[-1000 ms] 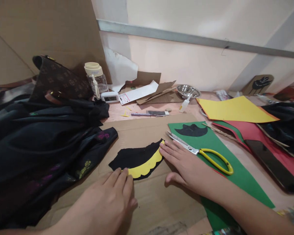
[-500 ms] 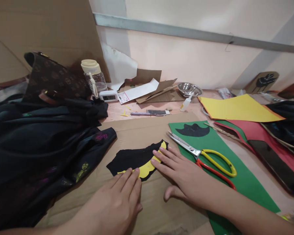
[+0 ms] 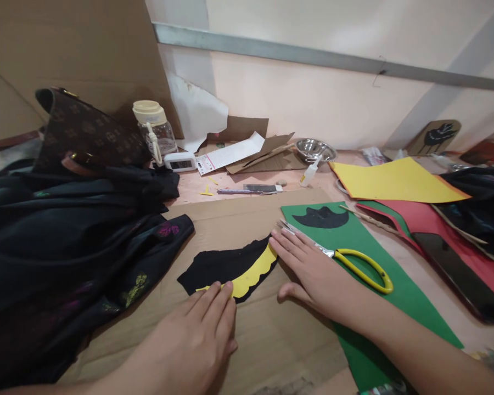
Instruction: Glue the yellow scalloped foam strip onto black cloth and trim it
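A black cut-out piece (image 3: 220,264) lies flat on a cardboard sheet (image 3: 296,348), with a scalloped yellow strip (image 3: 253,274) along its lower right edge. My left hand (image 3: 197,329) lies on the strip's lower left end, fingers stretched out and close together. At the upper right end, the fingertips of my right hand (image 3: 308,274) rest on the strip and the black piece, fingers extended and thumb apart. Just beyond that hand are scissors (image 3: 364,263) with a yellow handle loop, partly hidden by it. They lie on a green sheet (image 3: 399,307) that also bears a small black cut-out (image 3: 321,217).
Dark cloth (image 3: 86,247) and a brown handbag (image 3: 86,131) fill the left. Behind are a bottle (image 3: 154,129), a small digital display (image 3: 180,162), a metal bowl (image 3: 315,149) and a glue bottle (image 3: 310,172). Yellow sheets (image 3: 399,180) and a black phone-like slab (image 3: 461,277) lie right.
My right hand has slid up and right along the yellow strip to its end, uncovering more of it and covering part of the scissors. My left hand stays in place.
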{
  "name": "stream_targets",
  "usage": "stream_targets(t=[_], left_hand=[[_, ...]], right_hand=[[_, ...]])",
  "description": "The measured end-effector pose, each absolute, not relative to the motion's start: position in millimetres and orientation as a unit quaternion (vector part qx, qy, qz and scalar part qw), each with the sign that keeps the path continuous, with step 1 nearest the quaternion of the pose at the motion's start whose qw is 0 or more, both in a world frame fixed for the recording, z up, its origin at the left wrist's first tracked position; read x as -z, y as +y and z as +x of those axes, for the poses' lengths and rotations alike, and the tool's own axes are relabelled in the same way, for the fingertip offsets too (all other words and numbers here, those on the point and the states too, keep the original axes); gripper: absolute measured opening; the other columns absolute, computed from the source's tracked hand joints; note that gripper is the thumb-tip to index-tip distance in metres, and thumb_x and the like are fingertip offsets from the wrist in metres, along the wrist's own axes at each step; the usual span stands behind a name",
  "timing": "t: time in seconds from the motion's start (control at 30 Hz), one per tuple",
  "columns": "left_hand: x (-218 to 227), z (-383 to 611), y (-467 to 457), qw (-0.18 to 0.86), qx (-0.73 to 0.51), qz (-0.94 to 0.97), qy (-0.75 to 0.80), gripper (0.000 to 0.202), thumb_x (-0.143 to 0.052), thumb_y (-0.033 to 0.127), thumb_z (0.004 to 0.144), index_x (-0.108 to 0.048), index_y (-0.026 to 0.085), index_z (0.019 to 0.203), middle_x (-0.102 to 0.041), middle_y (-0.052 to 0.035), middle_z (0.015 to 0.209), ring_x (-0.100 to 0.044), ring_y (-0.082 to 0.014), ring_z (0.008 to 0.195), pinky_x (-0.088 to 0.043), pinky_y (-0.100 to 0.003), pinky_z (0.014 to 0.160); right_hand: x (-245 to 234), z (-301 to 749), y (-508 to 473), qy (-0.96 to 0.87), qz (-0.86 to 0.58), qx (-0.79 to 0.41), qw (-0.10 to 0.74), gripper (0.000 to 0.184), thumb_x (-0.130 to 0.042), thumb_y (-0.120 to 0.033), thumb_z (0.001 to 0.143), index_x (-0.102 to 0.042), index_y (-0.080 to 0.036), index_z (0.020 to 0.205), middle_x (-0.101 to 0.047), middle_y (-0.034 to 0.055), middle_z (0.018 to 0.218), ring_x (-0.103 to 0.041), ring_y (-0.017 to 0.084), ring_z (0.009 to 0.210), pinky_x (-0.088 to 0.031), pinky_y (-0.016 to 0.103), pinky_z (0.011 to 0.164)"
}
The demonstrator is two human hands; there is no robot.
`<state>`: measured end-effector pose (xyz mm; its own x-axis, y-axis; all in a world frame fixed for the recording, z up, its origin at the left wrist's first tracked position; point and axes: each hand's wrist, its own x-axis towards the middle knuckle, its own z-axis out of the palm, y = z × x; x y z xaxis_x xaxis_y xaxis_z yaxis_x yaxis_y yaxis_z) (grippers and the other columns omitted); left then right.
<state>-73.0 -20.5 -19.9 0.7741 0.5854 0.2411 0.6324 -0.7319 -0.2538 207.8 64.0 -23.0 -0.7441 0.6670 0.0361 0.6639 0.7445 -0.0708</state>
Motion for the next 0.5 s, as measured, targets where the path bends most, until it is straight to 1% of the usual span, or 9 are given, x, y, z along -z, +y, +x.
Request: stream_targets(t=[0.13,0.2,0.27,0.4,0.5], left_hand=[[32,-73,-20,0.162,0.097,-0.921,-0.342,0.051,-0.027,0.020,0.107,-0.075,0.006,0.118,-0.076,-0.0186,0.124,-0.078,-0.0304,0.106,-0.063,-0.041,0.084],[33,-73,-20,0.165,0.098,-0.921,-0.339,0.052,-0.026,0.020,0.108,-0.075,0.006,0.117,-0.076,-0.0188,0.123,-0.078,-0.0307,0.105,-0.064,-0.041,0.082],[31,-73,-21,0.168,0.097,-0.921,-0.337,0.053,-0.025,0.019,0.107,-0.076,0.007,0.116,-0.077,-0.0179,0.122,-0.078,-0.0300,0.104,-0.064,-0.040,0.081],[26,-73,-21,0.171,0.089,-0.924,-0.331,0.054,-0.024,0.018,0.107,-0.076,0.007,0.115,-0.077,-0.0169,0.121,-0.079,-0.0290,0.104,-0.065,-0.039,0.081],[26,-72,-21,0.178,0.079,-0.926,-0.324,0.053,-0.025,0.015,0.106,-0.076,0.007,0.116,-0.077,-0.0178,0.122,-0.079,-0.0300,0.104,-0.065,-0.040,0.080]], right_hand=[[14,201,58,-0.942,-0.328,-0.069,0.023,0.084,-0.066,-0.061,0.093,-0.046,-0.008,0.156,-0.041,0.0195,0.162,-0.032,0.039,0.154,-0.035,0.062,0.124],[13,199,57,-0.944,-0.320,-0.083,0.012,0.082,-0.065,-0.062,0.093,-0.049,-0.010,0.154,-0.045,0.0167,0.161,-0.032,0.040,0.154,-0.034,0.062,0.124],[15,199,58,-0.942,-0.323,-0.088,0.007,0.080,-0.065,-0.061,0.094,-0.049,-0.010,0.154,-0.045,0.0153,0.161,-0.030,0.039,0.155,-0.033,0.062,0.124],[23,205,64,-0.939,-0.337,-0.076,0.008,0.079,-0.066,-0.056,0.095,-0.045,-0.010,0.156,-0.042,0.0154,0.163,-0.030,0.036,0.155,-0.031,0.061,0.125],[28,210,66,-0.935,-0.350,-0.054,0.010,0.082,-0.065,-0.056,0.096,-0.042,-0.007,0.157,-0.037,0.0182,0.165,-0.031,0.036,0.155,-0.033,0.059,0.125]])
